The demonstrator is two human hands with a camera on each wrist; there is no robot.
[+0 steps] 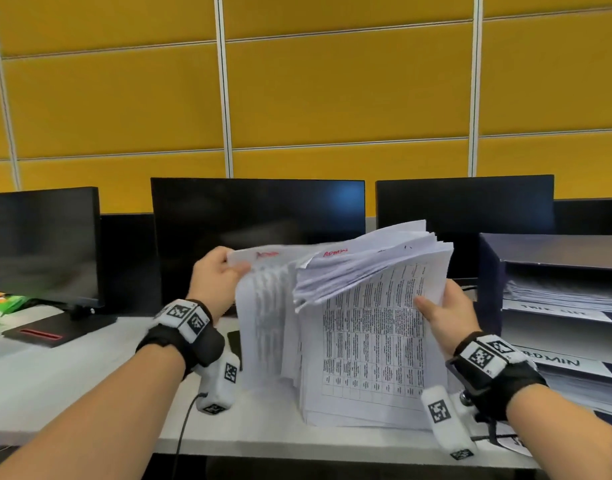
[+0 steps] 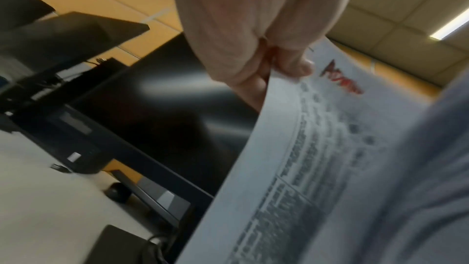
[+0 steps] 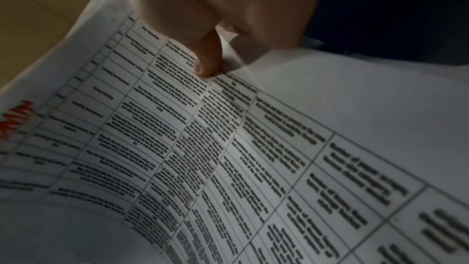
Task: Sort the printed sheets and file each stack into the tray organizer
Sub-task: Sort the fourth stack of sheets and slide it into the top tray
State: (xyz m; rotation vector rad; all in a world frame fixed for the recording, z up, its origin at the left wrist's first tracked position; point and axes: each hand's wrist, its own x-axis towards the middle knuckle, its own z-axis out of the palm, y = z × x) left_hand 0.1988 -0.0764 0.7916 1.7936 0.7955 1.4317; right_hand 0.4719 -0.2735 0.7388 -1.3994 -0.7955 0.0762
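Observation:
A thick stack of printed sheets (image 1: 370,344) stands on edge on the white desk (image 1: 55,375), printed tables facing me, its upper sheets fanned and curling forward. My left hand (image 1: 216,275) pinches the top left corner of one sheet (image 2: 317,127) marked in red ink and holds it apart from the stack. My right hand (image 1: 443,317) grips the stack's right edge, thumb (image 3: 208,61) pressed on the printed table (image 3: 228,148). The dark blue tray organizer (image 1: 554,306) stands at the right, with paper stacks in its shelves and a label reading ADMIN (image 1: 554,362).
Three dark monitors (image 1: 259,233) line the back of the desk before a yellow panelled wall. Green and orange packets (image 1: 3,303) lie at the far left. A black flat device (image 1: 58,329) rests on the desk at left. A cable (image 1: 185,427) hangs over the front edge.

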